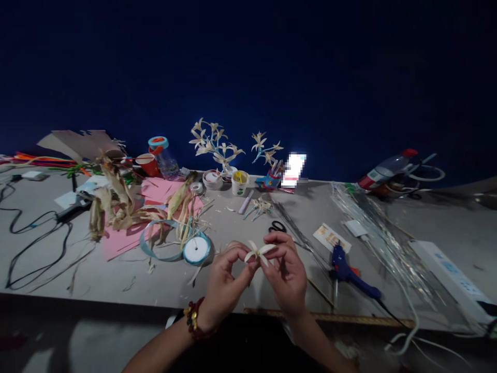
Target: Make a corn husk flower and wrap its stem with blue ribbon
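Note:
A small cream flower made of thin pointed petals is held over the near edge of the grey table. My left hand, with a beaded bracelet at the wrist, pinches it from the left. From the right, my right hand pinches the same flower with curled fingers. A blue ribbon spool lies just left of my hands.
Dried husks lie on pink paper at the left, near black cables. Finished flower sprigs stand in cups at the back. Black scissors, a blue glue gun, wires and a white power strip lie right.

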Demonstrator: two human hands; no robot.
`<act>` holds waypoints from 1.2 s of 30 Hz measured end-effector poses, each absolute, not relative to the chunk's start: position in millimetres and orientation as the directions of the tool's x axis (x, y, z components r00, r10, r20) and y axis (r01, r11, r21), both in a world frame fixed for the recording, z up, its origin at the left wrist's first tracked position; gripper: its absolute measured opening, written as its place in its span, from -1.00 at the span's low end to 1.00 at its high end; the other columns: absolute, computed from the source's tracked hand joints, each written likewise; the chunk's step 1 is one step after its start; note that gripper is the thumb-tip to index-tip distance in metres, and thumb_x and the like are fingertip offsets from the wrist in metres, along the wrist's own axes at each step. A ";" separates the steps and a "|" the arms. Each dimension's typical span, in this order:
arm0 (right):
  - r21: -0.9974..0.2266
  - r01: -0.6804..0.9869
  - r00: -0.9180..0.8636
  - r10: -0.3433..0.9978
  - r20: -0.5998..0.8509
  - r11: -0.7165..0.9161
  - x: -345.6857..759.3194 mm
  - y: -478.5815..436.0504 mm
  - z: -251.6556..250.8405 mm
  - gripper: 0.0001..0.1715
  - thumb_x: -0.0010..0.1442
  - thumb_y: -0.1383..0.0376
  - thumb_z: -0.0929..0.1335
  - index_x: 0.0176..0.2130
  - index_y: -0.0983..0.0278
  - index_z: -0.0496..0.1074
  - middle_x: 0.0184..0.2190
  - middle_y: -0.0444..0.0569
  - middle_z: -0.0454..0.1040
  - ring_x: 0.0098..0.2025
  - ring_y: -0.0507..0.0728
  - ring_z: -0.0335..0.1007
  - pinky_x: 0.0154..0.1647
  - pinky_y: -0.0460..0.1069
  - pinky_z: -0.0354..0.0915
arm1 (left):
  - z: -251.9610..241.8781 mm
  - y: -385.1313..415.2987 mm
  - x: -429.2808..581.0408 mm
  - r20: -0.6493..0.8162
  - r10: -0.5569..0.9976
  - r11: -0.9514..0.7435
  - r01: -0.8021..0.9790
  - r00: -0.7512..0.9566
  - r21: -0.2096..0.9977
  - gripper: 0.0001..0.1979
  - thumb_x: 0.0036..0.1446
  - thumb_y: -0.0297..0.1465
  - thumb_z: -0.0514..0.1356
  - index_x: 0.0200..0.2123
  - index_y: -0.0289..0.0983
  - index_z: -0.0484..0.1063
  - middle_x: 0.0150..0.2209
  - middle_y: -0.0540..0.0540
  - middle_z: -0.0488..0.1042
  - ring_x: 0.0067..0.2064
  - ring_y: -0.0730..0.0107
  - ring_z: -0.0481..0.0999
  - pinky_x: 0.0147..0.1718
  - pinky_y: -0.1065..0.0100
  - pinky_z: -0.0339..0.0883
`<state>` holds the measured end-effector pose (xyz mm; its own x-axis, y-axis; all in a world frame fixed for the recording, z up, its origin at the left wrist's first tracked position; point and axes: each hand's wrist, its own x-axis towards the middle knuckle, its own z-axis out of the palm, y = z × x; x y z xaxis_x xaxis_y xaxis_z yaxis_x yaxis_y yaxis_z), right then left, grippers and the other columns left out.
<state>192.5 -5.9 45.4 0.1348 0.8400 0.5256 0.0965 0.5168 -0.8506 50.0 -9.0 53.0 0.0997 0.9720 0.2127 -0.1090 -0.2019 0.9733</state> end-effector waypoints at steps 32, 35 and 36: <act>-0.902 0.114 -0.130 0.906 0.402 0.417 201.9 -15.9 18.9 -0.82 0.33 0.26 0.34 -0.06 0.18 0.46 -0.15 0.01 0.50 -0.12 0.16 0.47 -0.06 0.01 0.39 | 34.4 20.8 15.5 0.290 0.890 -0.175 -0.323 0.352 0.930 -0.89 0.21 -0.35 0.30 -0.32 -0.26 0.57 -0.13 -0.19 0.51 -0.08 0.17 0.49 -0.09 0.21 0.35; -0.862 0.149 -0.175 0.871 0.460 0.485 194.6 -14.1 20.7 -0.86 0.30 0.31 0.36 -0.11 0.14 0.47 -0.20 -0.03 0.53 -0.09 0.16 0.47 -0.01 0.02 0.39 | 29.3 20.1 16.4 0.247 0.890 -0.097 -0.370 0.384 0.924 -0.89 0.21 -0.35 0.29 -0.31 -0.27 0.58 -0.10 -0.20 0.50 -0.04 0.16 0.48 -0.01 0.18 0.34; -0.855 0.163 -0.173 0.867 0.467 0.493 192.4 -13.2 20.6 -0.88 0.30 0.33 0.36 -0.15 0.14 0.47 -0.23 -0.05 0.54 -0.09 0.16 0.48 -0.01 0.02 0.39 | 27.5 19.8 16.5 0.233 0.892 -0.077 -0.379 0.388 0.922 -0.90 0.20 -0.36 0.30 -0.32 -0.27 0.58 -0.10 -0.20 0.50 -0.02 0.15 0.47 0.01 0.17 0.33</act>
<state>192.4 -13.2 20.6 -0.1727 0.8671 0.4673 0.1631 0.4930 -0.8546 16.5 19.8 27.5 0.3875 0.8918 0.2335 -0.3794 -0.0766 0.9221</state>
